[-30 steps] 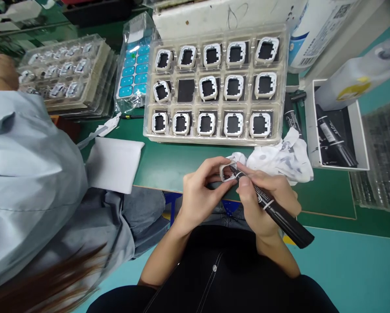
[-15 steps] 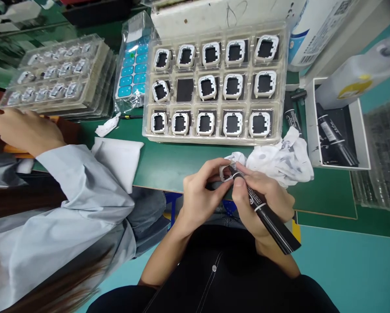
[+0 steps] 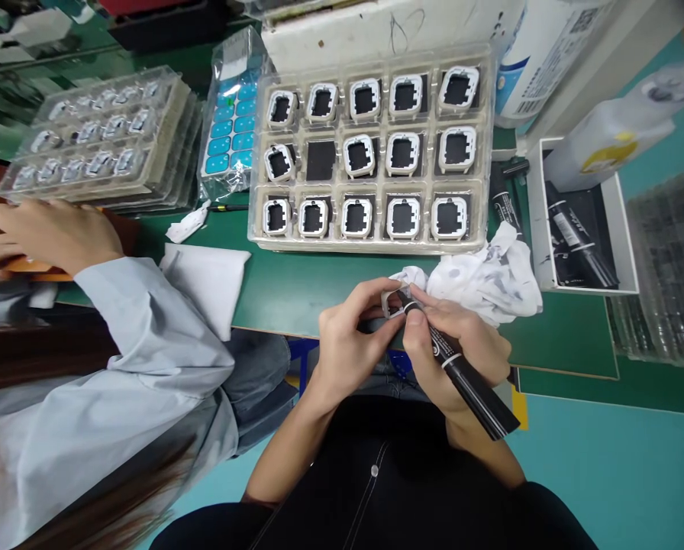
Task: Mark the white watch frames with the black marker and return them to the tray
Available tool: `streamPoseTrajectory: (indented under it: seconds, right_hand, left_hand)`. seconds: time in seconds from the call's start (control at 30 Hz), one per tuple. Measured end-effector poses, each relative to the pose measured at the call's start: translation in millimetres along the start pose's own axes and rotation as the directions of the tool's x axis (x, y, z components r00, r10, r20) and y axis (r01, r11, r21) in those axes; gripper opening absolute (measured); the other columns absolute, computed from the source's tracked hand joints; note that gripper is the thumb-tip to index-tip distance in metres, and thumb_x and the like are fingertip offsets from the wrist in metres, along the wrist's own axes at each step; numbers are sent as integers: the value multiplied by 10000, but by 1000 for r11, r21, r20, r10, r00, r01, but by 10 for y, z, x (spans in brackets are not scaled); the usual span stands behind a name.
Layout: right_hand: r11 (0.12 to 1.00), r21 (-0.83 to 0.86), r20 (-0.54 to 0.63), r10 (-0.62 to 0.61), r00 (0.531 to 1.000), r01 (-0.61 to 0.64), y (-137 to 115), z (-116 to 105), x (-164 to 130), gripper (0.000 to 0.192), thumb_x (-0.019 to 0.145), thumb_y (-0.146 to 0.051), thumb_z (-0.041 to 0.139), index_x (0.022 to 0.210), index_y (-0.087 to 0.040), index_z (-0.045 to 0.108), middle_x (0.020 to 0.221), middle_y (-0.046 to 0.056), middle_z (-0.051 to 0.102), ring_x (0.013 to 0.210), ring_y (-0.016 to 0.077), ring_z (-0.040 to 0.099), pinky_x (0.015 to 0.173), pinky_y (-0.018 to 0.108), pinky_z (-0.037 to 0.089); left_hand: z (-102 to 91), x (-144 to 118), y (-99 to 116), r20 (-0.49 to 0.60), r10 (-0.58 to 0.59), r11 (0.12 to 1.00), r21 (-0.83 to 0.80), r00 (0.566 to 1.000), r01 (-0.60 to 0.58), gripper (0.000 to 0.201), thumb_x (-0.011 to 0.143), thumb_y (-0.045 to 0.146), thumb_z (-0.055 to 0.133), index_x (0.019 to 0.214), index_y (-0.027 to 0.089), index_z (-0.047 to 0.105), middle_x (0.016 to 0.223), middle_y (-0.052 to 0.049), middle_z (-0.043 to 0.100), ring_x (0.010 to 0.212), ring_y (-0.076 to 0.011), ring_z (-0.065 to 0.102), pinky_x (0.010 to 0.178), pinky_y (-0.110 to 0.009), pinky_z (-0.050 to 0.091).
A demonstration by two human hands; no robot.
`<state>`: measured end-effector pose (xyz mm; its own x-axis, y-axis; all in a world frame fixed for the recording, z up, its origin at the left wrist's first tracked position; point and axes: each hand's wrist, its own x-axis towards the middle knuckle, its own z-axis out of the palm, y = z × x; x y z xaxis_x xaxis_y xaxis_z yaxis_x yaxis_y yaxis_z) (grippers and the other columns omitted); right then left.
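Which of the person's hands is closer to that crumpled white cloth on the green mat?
Right. The right hand lies just below the crumpled white cloth, its fingers almost touching it; the left hand sits farther left, beyond the small white frame.

Just a green-matted worktop (image 3: 296, 286) with a bare wood-colored front edge, teal floor (image 3: 605, 473) underneath, and even overhead light with soft shadows.

Bare green mat (image 3: 308, 286) lies open between the clear tray (image 3: 370, 243) and both hands. Crumpled rag (image 3: 479, 279) crowds the right; co-worker's sleeve (image 3: 147, 336) blocks the left.
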<state>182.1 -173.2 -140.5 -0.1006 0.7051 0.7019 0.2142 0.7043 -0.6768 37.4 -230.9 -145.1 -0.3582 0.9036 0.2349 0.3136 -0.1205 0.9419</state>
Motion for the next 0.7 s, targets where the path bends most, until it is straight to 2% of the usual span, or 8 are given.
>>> streamPoseTrajectory:
  seconds: [0.2, 0.3, 0.4, 0.57, 0.7]
  right_hand:
    - [1000, -15, -3, 25, 1000, -25, -5, -7, 10, 201, 1051, -103, 834, 1060, -290, 760, 933, -11, 922, 983, 316, 972, 775, 340, 817]
    - [992, 39, 21, 116, 993, -117, 12, -29, -32, 138, 1085, -184, 849, 1051, -285, 761, 1002, 14, 941, 1004, 324, 972, 771, 364, 812]
    - [974, 133, -3, 186, 983, -184, 48, -45, -87, 118, 1098, -251, 878, 1065, -283, 769, 982, 18, 938, 1013, 338, 972, 753, 378, 808]
    - [964, 189, -11, 195, 981, -190, 75, -53, -106, 106, 1087, -251, 886, 1040, -282, 797, 903, -1, 911, 980, 325, 972, 787, 373, 819]
    - [950, 253, 41, 181, 983, -185, 58, -89, -64, 128, 1081, -235, 842, 969, -283, 805, 804, -23, 854, 899, 317, 961, 869, 458, 862]
  left_hand:
    - [-17, 14, -23, 13, -32, 999, -24, 999, 32, 336, 1047, 324, 978, 1362, 283, 870, 1240, -19, 944, 1055, -199, 944, 1006, -289, 810]
    - [-37, 47, -15, 33, -107, 989, -104, 994, 110, 404, 992, 358, 1039, 1347, 270, 866, 1199, -33, 944, 1040, -220, 948, 985, -313, 823]
    - [-58, 77, 9, 63, -169, 967, -184, 984, 178, 482, 917, 337, 1100, 1330, 258, 864, 1146, -43, 936, 1035, -232, 946, 961, -316, 828]
    - [-84, 97, 37, 90, -184, 946, -253, 979, 201, 499, 871, 267, 1123, 1294, 255, 858, 1149, -42, 925, 1055, -220, 937, 957, -289, 817]
    - [-136, 127, 10, 132, -191, 933, -282, 973, 222, 506, 888, 395, 1135, 1275, 250, 842, 1135, -57, 918, 1066, -241, 938, 969, -320, 818]
